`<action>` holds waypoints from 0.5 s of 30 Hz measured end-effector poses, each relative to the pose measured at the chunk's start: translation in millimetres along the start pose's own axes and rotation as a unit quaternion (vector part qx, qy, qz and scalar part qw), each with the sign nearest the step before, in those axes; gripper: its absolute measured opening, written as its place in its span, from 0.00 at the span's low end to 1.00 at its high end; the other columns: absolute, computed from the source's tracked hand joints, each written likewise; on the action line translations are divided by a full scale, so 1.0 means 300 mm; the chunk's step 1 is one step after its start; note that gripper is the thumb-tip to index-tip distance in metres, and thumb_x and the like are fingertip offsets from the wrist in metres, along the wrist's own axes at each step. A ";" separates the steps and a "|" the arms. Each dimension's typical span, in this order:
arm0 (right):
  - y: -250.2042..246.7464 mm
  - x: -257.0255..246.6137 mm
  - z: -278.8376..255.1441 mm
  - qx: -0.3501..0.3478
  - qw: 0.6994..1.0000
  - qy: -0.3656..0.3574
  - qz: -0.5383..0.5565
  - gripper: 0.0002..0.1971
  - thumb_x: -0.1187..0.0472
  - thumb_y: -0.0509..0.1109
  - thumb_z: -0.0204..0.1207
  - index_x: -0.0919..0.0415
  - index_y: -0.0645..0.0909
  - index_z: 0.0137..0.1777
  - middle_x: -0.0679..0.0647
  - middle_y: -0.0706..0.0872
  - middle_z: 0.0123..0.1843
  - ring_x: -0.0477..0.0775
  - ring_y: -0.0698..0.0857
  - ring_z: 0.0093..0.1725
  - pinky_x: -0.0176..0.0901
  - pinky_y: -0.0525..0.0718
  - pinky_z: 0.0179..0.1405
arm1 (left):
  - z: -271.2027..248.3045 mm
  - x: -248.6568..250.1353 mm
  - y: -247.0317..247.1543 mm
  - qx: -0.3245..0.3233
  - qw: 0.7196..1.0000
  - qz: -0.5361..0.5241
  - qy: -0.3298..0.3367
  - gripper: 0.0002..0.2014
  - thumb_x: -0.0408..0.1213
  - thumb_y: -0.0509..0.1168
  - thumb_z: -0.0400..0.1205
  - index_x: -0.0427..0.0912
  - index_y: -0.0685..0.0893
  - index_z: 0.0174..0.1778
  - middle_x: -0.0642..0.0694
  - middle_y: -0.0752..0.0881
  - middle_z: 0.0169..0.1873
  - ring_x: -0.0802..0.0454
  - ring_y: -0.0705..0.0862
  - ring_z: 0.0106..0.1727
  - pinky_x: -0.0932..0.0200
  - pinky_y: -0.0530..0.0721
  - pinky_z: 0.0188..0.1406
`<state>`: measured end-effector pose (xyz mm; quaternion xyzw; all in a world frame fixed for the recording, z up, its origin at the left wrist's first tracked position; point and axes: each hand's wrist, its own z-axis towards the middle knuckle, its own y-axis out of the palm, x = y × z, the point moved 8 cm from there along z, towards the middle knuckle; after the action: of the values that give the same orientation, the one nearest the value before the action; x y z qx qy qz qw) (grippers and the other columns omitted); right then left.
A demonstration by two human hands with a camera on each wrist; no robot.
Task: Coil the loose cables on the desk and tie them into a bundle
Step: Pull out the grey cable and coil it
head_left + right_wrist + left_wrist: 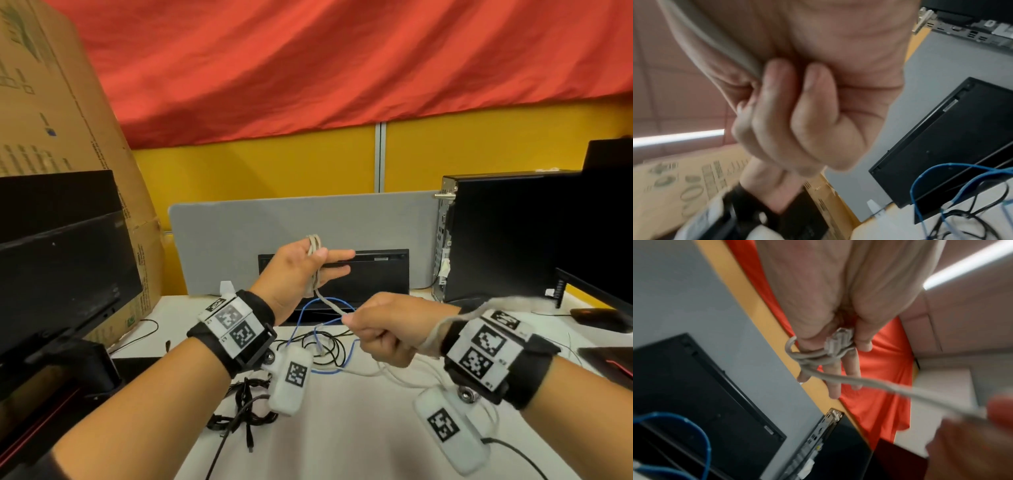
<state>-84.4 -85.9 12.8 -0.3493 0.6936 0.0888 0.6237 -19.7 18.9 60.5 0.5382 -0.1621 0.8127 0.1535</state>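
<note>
A person wound a grey cable [327, 301] around the left hand [301, 270], raised above a white desk [342, 438]. The fingers [835, 381] were held straight and spread as a former, with several turns lying across them and the plug end trapped under the thumb. The right hand [383, 334] was closed in a fist round the running length, which stretched taut between the two hands and trailed over the right wrist down to the desk.

Done well, this step seemed to call for steady, light tension from the right hand, each new turn laid flat beside the last and not crossing it, and the left fingers kept stiff so the coil would not slide off the tips; the slack over the wrist looked liable to snag.

Below the hands, a blue cable [310, 320] and a tangle of black cables [246, 407] lay loose and uncoiled on the desk. A grey partition [239, 240] and a black monitor [373, 274] stood behind, a computer tower [507, 240] to the right, a cardboard box [51, 102] to the left, under yellow wall and red drapery.
</note>
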 end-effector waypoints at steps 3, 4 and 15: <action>-0.026 -0.024 -0.006 -0.015 0.996 -0.003 0.092 0.24 0.54 0.57 0.84 0.53 0.65 0.23 0.48 0.62 0.19 0.43 0.58 0.16 0.28 0.54 0.16 | -0.009 -0.015 0.039 -0.033 0.997 0.070 -0.022 0.06 0.32 0.52 0.90 0.40 0.72 0.50 0.45 0.93 0.44 0.49 0.92 0.48 0.59 0.85 0.55; -0.035 -0.037 -0.008 -0.020 0.992 -0.009 0.125 0.22 0.54 0.58 0.82 0.53 0.66 0.24 0.48 0.63 0.20 0.43 0.59 0.16 0.30 0.55 0.15 | -0.017 -0.020 0.048 -0.038 0.993 0.105 -0.024 0.07 0.32 0.52 0.90 0.39 0.71 0.48 0.47 0.92 0.36 0.54 0.91 0.39 0.65 0.85 0.46; -0.083 -0.106 0.008 0.006 0.932 -0.037 0.360 0.15 0.56 0.55 0.78 0.57 0.69 0.30 0.50 0.68 0.22 0.48 0.67 0.18 0.36 0.68 0.15 | -0.048 -0.050 0.087 -0.001 0.998 0.041 -0.055 0.25 0.61 0.52 0.83 0.42 0.80 0.38 0.53 0.63 0.17 0.55 0.61 0.19 0.49 0.85 0.41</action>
<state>-68.2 -91.3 49.5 -0.0684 0.7497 0.3162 0.5773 -37.1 0.5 38.7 0.5750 -0.1932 0.7872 0.1113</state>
